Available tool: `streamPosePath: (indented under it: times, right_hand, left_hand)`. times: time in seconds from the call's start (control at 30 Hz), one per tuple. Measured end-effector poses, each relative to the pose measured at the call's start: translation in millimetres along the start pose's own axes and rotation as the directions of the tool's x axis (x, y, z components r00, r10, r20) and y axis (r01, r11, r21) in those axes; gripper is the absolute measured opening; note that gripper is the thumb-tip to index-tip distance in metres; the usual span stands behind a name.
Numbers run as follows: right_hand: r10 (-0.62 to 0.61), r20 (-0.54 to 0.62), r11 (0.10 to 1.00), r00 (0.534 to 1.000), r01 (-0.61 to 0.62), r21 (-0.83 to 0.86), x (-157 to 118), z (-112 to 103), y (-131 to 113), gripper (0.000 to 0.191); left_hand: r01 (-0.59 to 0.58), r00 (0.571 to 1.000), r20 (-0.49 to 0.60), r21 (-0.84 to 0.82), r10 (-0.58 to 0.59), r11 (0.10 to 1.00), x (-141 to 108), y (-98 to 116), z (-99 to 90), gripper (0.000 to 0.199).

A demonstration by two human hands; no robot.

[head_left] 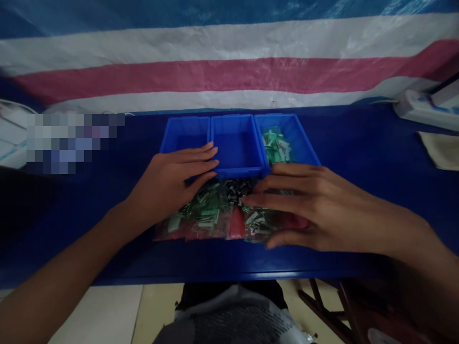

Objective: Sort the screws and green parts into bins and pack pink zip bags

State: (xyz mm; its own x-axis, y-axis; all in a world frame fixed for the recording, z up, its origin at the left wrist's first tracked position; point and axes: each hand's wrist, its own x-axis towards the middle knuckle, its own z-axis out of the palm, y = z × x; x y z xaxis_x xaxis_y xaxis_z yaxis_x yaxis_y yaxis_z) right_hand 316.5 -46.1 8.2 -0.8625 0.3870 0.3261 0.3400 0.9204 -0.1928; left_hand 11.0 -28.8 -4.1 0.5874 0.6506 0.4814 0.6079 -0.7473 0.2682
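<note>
- Lying lowest in the view, the person's grey clothing [233, 317] was just before the near edge of the blue table [215, 260].
- On this table, clear bags [208, 220] with green and pale contents lay side by side, and the long line of them ran from left to right, along the table edge.
- The left hand [174, 179] was above the left end of this line, its fingers stretched out to the right and not curled round anything. Whether it touched the bags, I could not tell.
- The right hand [301, 203] was above the right end, its fingers pointing left and its thumb spread well apart from them; nothing was seen pinched.
- Between both hands lay the small black pieces [234, 188], directly to the left of the right fingertips. The right hand was the nearer one; touching or just beside, I could not tell. Their heap had no clear long axis.
- Right behind this heap was the middle tray [234, 143], with the left tray [188, 128] and the right tray [304, 138] at its sides; green packets [276, 143] lay in the right one.
- Farthest away hung a striped sheet [215, 76].
</note>
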Motion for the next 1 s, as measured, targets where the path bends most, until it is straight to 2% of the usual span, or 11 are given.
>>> streamPosePath:
  times: [0.07, 0.1, 0.2, 0.33, 0.5, 0.57, 0.67, 0.73, 0.83, 0.93, 1.0]
  right_hand:
    - [0.024, 0.134, 0.999, 0.991, -0.028, 0.027, -3, 0, -2, 0.072]
    - [0.035, 0.160, 0.999, 0.986, -0.041, 0.031, -3, 1, -2, 0.076]
    - [0.022, 0.165, 0.994, 0.986, -0.039, 0.098, -3, 1, -1, 0.059]
    - [0.017, 0.092, 0.945, 0.996, -0.046, 0.324, -3, -3, 1, 0.033]
    - [0.163, -0.065, 0.870, 0.984, -0.112, 0.480, 0, -3, 3, 0.020]
    - [0.249, -0.148, 0.824, 0.957, -0.129, 0.552, 3, 1, 2, 0.026]
    - [0.361, -0.203, 0.735, 0.910, -0.143, 0.663, 7, 8, -2, 0.040]
    - [0.397, -0.235, 0.711, 0.887, -0.135, 0.691, 11, 12, -8, 0.034]
    - [0.449, -0.332, 0.757, 0.830, -0.156, 0.635, 16, 16, -16, 0.017]
    - [0.496, -0.388, 0.800, 0.777, -0.235, 0.552, 19, 17, -22, 0.015]
    - [0.535, -0.373, 0.768, 0.758, -0.252, 0.589, 19, 18, -23, 0.015]
  left_hand:
    - [-0.009, 1.000, 0.015, 0.020, 0.009, 1.000, 0, 0, -0.3, 0.022]
    - [-0.012, 1.000, 0.019, 0.024, 0.011, 1.000, 0, 0, -0.4, 0.022]
    - [0.001, 1.000, 0.022, 0.016, -0.001, 1.000, 0, -1, 0.0, 0.022]
    - [0.040, 0.999, 0.027, -0.021, -0.039, 0.999, 0, 0, 0.7, 0.020]
    - [-0.007, 1.000, -0.019, 0.083, 0.009, 0.997, 2, 12, -3.0, 0.027]
    - [-0.076, 0.993, -0.074, 0.142, 0.087, 0.987, 3, 19, -6.1, 0.038]
    - [-0.175, 0.965, -0.178, 0.119, 0.194, 0.977, 1, 31, -10.4, 0.052]
    - [-0.146, 0.963, -0.219, 0.063, 0.156, 0.987, 0, 38, -11.6, 0.050]
    - [-0.047, 0.970, -0.242, -0.067, 0.030, 0.997, 0, 50, -9.8, 0.023]
    - [0.101, 0.972, -0.190, -0.200, -0.139, 0.975, 4, 60, -6.9, 0.025]
    - [0.172, 0.966, -0.147, -0.261, -0.215, 0.950, 5, 62, -6.1, 0.025]
